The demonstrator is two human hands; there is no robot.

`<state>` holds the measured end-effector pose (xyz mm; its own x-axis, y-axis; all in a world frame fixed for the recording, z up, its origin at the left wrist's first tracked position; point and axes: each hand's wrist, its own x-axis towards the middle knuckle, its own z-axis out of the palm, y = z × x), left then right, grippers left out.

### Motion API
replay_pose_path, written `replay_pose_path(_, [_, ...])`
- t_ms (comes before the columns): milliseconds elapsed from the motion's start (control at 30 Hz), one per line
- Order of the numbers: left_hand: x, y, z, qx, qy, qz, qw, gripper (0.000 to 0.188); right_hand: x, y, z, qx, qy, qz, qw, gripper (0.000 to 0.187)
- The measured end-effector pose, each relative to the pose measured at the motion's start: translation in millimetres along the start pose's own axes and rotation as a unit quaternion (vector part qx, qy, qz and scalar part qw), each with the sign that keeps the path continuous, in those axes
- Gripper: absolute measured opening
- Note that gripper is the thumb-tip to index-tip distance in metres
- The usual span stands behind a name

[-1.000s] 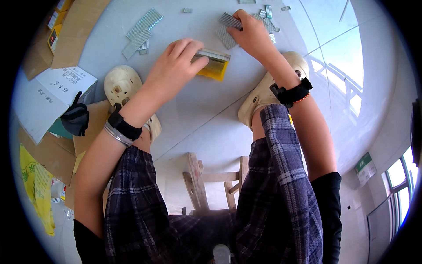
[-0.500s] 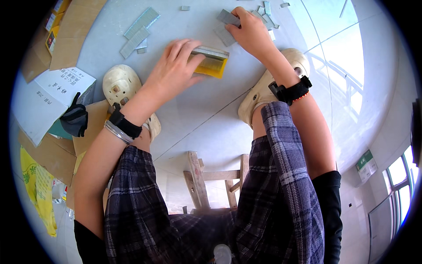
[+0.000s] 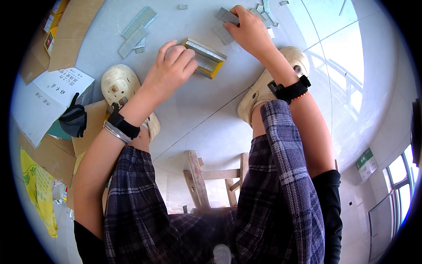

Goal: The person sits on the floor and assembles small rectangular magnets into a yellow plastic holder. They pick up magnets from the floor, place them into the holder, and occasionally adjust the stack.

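Observation:
A small yellow box (image 3: 211, 61) filled with grey metal staple strips lies on the pale floor in front of me. My left hand (image 3: 169, 66) rests on its left end, fingers curled over the strips. Farther away, my right hand (image 3: 244, 28) presses down on a loose staple strip (image 3: 226, 16) among several others scattered on the floor. Both wrists wear black bands.
More staple strips (image 3: 136, 28) lie at the upper left. My feet in cream clogs (image 3: 116, 86) flank the work spot. A wooden stool (image 3: 211, 180) is under me. Cardboard (image 3: 72, 31), a white paper sheet (image 3: 48, 99), a black glove (image 3: 72, 121) and a yellow bag (image 3: 37, 193) lie left.
My left hand has shifted along the yellow box, which has slid and turned slightly on the floor. My right hand stays on the loose strips at the far side.

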<state>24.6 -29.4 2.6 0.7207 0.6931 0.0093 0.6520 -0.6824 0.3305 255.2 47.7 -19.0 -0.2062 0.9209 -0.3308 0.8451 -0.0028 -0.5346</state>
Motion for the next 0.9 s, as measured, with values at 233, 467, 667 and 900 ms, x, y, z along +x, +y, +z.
replay_pose_path(233, [-0.1, 2.4, -3.0, 0.004, -0.029, 0.007, 1.0, 0.018, -1.1, 0.7, 1.3, -0.004, 0.006, -0.002, 1.0, 0.033])
replay_pose_path(467, [5.2, 3.7, -7.5, -0.011, -0.018, -0.004, 1.0, 0.024, -1.9, 1.0, 2.2, 0.003, 0.006, 0.0, 1.0, 0.033])
replay_pose_path(667, [8.7, 6.3, -3.0, -0.02, -0.02, -0.007, 1.0, 0.028, -3.3, 0.5, 2.9, 0.004, 0.007, 0.002, 1.0, 0.033])
replay_pose_path(900, [6.8, 9.5, -0.7, 0.013, -0.025, 0.003, 1.0, 0.03, -4.1, 0.8, 3.1, 0.001, 0.002, 0.004, 1.0, 0.033])
